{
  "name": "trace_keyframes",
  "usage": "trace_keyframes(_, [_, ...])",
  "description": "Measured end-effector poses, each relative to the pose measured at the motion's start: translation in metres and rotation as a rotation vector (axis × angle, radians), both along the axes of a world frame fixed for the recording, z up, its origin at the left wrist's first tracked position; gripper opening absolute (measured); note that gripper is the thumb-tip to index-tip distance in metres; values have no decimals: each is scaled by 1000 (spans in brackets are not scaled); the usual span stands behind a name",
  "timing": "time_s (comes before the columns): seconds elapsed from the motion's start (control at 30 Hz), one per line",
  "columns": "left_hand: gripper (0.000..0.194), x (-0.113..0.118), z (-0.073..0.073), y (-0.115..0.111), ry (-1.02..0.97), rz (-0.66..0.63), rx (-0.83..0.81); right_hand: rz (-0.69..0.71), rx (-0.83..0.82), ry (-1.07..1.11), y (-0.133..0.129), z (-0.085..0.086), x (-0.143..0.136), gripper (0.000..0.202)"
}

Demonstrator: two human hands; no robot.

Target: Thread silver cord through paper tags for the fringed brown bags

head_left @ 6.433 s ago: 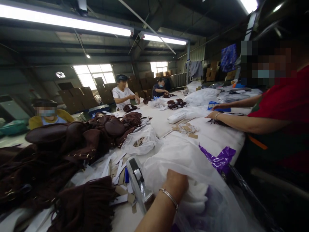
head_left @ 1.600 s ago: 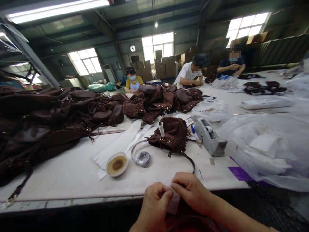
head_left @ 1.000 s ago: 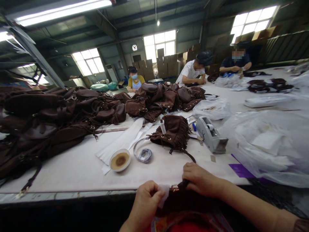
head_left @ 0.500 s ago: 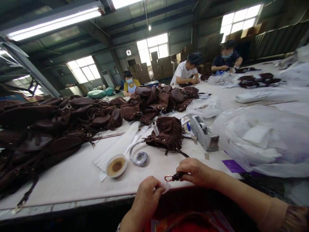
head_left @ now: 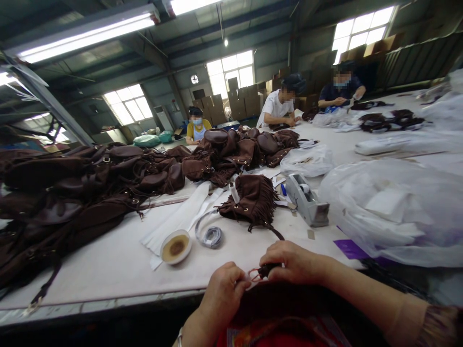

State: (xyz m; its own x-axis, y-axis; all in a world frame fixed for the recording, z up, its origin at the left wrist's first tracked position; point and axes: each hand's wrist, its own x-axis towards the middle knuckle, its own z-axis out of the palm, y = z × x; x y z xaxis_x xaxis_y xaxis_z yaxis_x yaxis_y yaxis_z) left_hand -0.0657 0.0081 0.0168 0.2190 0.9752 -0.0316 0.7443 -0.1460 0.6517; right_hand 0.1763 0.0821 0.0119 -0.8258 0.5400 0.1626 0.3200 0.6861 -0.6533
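Observation:
My right hand (head_left: 293, 261) pinches the dark end of a brown strap with a copper-coloured clasp (head_left: 256, 274) at the table's near edge. My left hand (head_left: 224, 288) pinches a small white piece of tissue against that clasp. The strap runs back to a brown fringed bag (head_left: 253, 198) lying on the white table (head_left: 108, 260). Both hands meet just above my lap.
A round dish with brown paste (head_left: 175, 246), a coil of grey tape (head_left: 211, 236) and a tape dispenser (head_left: 306, 200) lie ahead. Piles of brown bags (head_left: 83, 178) fill the left. Clear plastic bags (head_left: 390, 207) lie right. Three people work at the far side.
I turned from the plastic bags on the right to face the table. My right hand raised the strap's clasp end, and my left hand has now brought the white piece onto the clasp.

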Motion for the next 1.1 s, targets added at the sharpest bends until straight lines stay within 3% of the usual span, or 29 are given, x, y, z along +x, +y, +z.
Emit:
trace_keyframes(0.27, [16, -3, 7, 1, -7, -51, -57, -44, -92, -31, 0, 1, -2, 22])
trace_keyframes(0.67, [19, 3, 13, 0, -203, -87, -254, -7, -205, 49, 2, -4, -6, 18])
trace_keyframes(1.1, [21, 1, 15, 1, -162, -143, -271, -24, -96, 7, 0, -5, -7, 17])
